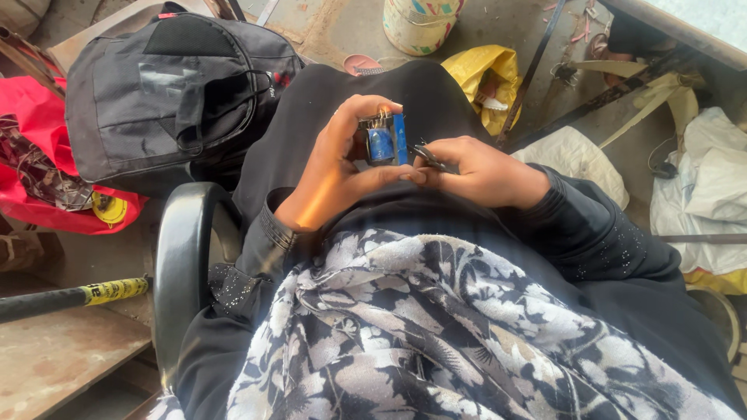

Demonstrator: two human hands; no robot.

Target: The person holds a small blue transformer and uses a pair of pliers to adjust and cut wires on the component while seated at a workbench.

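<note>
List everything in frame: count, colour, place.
coil: 1, blue with copper wire, held above the lap
tool: 1, dark metal, touching the coil's right side
backpack: 1, black, upper left on the floor
red bag: 1, red, far left
bucket: 1, cream with coloured marks, top centre
yellow bag: 1, yellow, right of the bucket
white sacks: several, white, right side
chair arm: 1, black, lower left
rod: 1, black with yellow band, lower left
scarf: 1, black and white floral, on the lap
left hand: grip on the coil
right hand: grip on the tool
</note>
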